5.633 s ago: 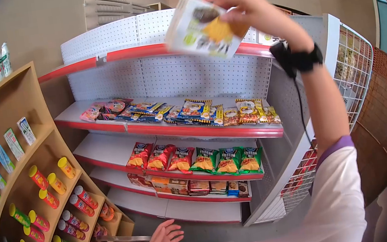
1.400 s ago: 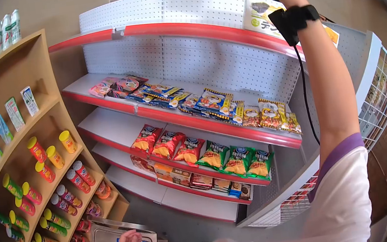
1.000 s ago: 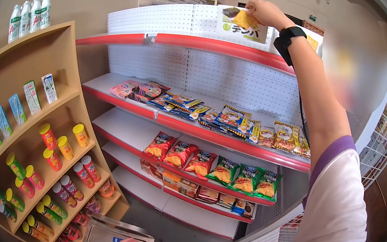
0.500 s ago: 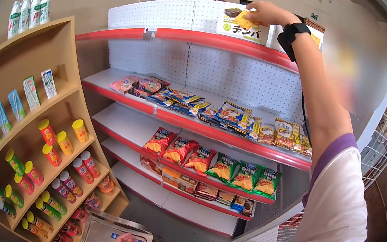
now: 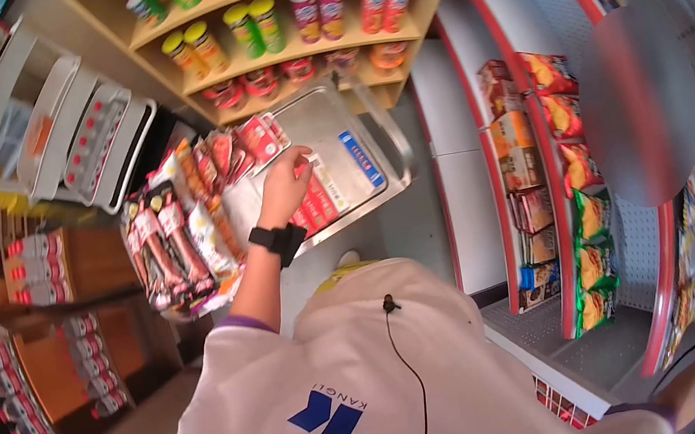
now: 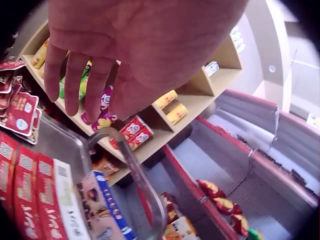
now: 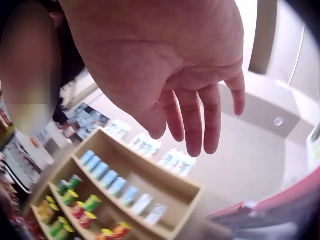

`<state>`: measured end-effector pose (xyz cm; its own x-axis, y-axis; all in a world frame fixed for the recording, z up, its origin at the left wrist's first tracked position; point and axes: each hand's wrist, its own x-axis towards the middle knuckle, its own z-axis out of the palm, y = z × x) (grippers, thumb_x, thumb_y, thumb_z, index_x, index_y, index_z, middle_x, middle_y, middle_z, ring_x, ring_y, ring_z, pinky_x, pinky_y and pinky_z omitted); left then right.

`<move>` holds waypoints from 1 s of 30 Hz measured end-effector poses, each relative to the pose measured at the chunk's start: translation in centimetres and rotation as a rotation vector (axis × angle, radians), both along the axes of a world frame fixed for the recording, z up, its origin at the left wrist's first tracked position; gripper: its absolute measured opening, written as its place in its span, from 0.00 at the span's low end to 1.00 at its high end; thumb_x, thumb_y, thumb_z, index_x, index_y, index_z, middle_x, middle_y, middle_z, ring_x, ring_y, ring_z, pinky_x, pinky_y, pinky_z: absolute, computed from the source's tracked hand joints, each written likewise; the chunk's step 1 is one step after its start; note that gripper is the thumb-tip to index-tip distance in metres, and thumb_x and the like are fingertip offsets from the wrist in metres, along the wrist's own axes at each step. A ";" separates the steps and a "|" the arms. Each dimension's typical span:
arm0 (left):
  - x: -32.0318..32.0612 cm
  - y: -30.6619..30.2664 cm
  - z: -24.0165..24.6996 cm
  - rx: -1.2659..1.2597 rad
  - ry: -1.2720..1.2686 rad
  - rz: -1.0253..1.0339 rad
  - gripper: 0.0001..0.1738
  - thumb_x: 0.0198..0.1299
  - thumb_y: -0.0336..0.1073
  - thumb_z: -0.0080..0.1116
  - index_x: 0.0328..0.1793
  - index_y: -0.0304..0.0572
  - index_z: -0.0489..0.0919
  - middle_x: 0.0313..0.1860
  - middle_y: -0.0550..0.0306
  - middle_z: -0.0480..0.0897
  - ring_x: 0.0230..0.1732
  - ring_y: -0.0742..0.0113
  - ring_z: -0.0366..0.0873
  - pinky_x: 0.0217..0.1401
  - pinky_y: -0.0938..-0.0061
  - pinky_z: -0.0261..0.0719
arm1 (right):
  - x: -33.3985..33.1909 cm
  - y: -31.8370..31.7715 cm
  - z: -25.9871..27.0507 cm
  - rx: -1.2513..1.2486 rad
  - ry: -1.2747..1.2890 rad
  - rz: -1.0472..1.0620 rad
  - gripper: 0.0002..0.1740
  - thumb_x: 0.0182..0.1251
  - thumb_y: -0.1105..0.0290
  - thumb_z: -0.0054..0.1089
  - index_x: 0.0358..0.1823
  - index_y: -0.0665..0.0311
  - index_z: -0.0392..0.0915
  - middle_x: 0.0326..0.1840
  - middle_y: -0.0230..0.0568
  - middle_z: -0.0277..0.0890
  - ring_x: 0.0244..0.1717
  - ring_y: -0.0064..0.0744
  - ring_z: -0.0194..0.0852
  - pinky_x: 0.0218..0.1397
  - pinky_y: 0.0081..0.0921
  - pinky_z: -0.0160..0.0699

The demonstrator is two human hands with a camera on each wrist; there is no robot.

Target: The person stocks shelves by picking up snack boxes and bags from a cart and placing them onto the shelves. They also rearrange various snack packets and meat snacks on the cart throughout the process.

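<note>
— Shop shelves surround the person: wooden shelf with colourful cans on one side, and white shelving with red edges on the other. What does the left hand do?

— It is over a metal tray, released, with its fingers relaxed. Red boxes are just below it, in a row together with one white box. Whether the fingers touch these boxes, I cannot tell.

— And what else is on this tray?

— Beside the hand lie red packs, piled one over another. Near the rail is a box with a blue side; the left wrist view shows also its face, with a picture of food. Packs of sausages lie to the left of the tray's bare part.

— Where is the right hand?

— Its own wrist camera shows it, well apart from the tray. This hand is also released: the fingers hang loosely. Behind it, small cartons stand in a row on the wooden shelf.

— And on the white shelving?

— Red chip bags and green chip bags stand there in one line.
</note>
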<state>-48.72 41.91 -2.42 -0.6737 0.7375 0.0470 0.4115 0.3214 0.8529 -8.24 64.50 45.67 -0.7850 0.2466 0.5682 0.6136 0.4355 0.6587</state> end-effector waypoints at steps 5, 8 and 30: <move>-0.7 -0.6 -4.2 -0.184 0.267 -0.035 0.18 0.51 0.30 0.60 0.50 0.41 0.76 0.43 0.44 0.79 0.46 0.44 0.76 0.50 0.60 0.75 | -4.9 -6.7 -17.9 -0.792 -0.021 0.094 0.19 0.55 0.81 0.57 0.50 0.64 0.75 0.47 0.45 0.77 0.54 0.43 0.72 0.71 0.43 0.55; 0.0 1.2 -5.5 -0.263 0.312 -0.122 0.20 0.49 0.28 0.58 0.52 0.45 0.76 0.48 0.47 0.77 0.52 0.47 0.74 0.55 0.58 0.72 | -6.5 -6.7 -26.9 -0.959 0.052 0.179 0.15 0.54 0.76 0.60 0.45 0.65 0.76 0.37 0.43 0.77 0.41 0.43 0.74 0.69 0.48 0.57; 3.6 11.4 -11.5 -0.511 0.170 -0.557 0.22 0.49 0.28 0.53 0.54 0.52 0.76 0.43 0.39 0.81 0.48 0.43 0.78 0.51 0.58 0.76 | -4.0 -11.9 -34.3 -1.192 0.371 -0.015 0.12 0.55 0.78 0.59 0.43 0.66 0.77 0.30 0.44 0.76 0.33 0.42 0.75 0.63 0.43 0.66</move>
